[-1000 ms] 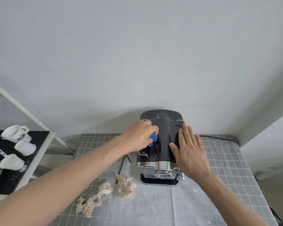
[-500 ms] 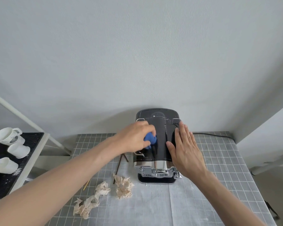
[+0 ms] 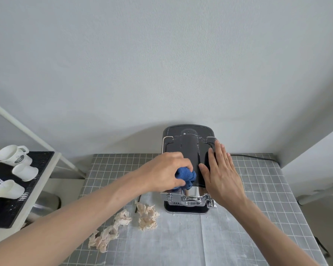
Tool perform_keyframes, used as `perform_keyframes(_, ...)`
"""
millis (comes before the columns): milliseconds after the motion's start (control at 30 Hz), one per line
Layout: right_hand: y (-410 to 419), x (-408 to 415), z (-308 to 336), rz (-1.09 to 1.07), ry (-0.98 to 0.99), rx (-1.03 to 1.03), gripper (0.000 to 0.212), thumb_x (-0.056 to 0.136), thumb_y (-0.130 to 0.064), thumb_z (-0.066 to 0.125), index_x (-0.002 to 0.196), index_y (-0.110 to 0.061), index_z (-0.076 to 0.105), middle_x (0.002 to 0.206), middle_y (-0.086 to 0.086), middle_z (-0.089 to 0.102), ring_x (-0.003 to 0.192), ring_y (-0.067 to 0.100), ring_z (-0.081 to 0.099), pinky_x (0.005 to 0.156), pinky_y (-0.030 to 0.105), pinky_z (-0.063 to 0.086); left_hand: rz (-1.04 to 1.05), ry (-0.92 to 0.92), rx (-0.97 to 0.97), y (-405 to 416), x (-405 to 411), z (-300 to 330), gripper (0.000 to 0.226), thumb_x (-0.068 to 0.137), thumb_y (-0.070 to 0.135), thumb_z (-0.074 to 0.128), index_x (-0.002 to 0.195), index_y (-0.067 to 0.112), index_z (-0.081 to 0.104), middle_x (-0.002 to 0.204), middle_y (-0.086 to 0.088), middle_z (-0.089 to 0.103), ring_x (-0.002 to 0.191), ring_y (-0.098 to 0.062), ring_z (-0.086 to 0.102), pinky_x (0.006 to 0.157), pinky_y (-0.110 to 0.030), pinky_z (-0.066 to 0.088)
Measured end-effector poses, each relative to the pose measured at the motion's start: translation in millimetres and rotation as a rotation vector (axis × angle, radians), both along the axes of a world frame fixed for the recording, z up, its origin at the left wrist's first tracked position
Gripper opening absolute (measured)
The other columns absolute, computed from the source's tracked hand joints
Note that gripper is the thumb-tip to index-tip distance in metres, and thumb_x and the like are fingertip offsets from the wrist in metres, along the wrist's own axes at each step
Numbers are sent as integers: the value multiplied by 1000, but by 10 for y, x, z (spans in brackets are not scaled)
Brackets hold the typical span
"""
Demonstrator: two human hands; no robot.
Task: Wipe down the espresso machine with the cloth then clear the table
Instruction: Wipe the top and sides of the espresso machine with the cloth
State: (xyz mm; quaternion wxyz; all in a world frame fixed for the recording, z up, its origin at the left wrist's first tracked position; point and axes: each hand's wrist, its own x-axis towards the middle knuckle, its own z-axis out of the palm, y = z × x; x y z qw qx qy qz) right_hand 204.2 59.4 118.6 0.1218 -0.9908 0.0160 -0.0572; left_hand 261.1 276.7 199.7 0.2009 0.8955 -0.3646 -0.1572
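A: Where does the espresso machine [image 3: 188, 150] stand?

B: At the back of the table [image 3: 258, 208], close against the wall [image 3: 161, 64]. Its dark top faces the camera and its shiny metal front, with the chrome fittings, faces the person.

A: And the cloth [image 3: 186, 176]?

B: It is a blue cloth, bunched up in the left hand [image 3: 165, 171]. The fingers of that hand curl round it and press it on the left front part of the machine's top, just above the metal front edge.

A: What does the right hand [image 3: 222, 173] do?

B: It lies flat on the right side of the machine's top. Its fingers are straight and close together, pointing toward the wall, and the thumb stands out to the left, near the cloth. It holds nothing.

A: What else lies on the table?

B: Two crumpled paper napkins [image 3: 147, 217], pale and beige, lie on the gridded mat in front of and to the left of the machine. One is a wad near the machine's base; the other is a longer twisted strip nearer the person. A thin dark stick [image 3: 137, 203] lies between the left forearm and the wad, partly hidden.

A: Anything beside the table?

B: On the left a shelf [image 3: 37, 169] with a black mat holds three white cups [image 3: 13, 154] lying on their sides. A black cable [image 3: 254, 157] runs along the table's far right edge from behind the machine.
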Motion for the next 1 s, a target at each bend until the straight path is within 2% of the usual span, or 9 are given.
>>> perform_keyframes(133,6,-13,-2,8,-8,-8,70,107,-50,16,157,-2,24,170,14,-7,157,25,-8,128,45,9,81,-157,36,-14,295,-89,36,89,18,76,122,29,68,114,5,60,108,-20,55,90,-43,50)
perform_keyframes(267,-9,-20,-4,-3,-1,7,71,108,-52,14,159,-4,22,170,12,-9,157,21,-12,128,42,5,125,-243,72,-64,549,-111,40,94,17,72,134,23,67,123,-1,61,115,-26,56,94,-45,50)
perform_keyframes(333,-5,-20,5,-2,3,11,71,107,-52,13,159,-5,21,170,11,-10,157,21,-13,128,42,4,96,-212,69,-53,534,-97,41,96,25,72,136,23,66,126,-2,61,118,-25,55,98,-40,47)
perform_keyframes(433,0,-21,22,-6,8,19,72,106,-53,12,160,-6,20,170,10,-11,156,20,-13,128,40,2,15,-114,43,57,347,-47,36,93,37,74,127,29,72,117,3,63,110,-17,56,96,-35,46)
perform_keyframes(533,8,-20,21,-8,-5,23,71,106,-53,13,159,-6,22,170,11,-10,157,22,-11,128,42,4,-58,-13,43,165,116,-18,30,89,37,80,118,33,75,112,10,61,105,-9,53,92,-28,44)
perform_keyframes(633,16,-10,13,-7,-8,28,69,107,-51,15,158,-5,25,170,12,-8,157,24,-8,128,43,7,-15,-7,15,136,104,-34,27,85,36,83,111,34,74,108,12,60,103,-9,52,89,-29,44)
perform_keyframes(767,-7,-9,11,4,-3,31,64,109,-47,21,158,-5,23,170,13,-9,157,24,-8,128,42,6,89,-110,13,-22,277,-48,26,87,34,81,111,28,74,105,6,62,101,-17,55,87,-37,48)
perform_keyframes(1000,-12,-15,5,3,-7,38,63,110,-46,23,158,-6,24,170,14,-6,157,23,-8,128,43,8,212,-285,35,-243,691,-153,25,93,27,73,118,23,70,108,-1,64,106,-27,58,84,-41,50)
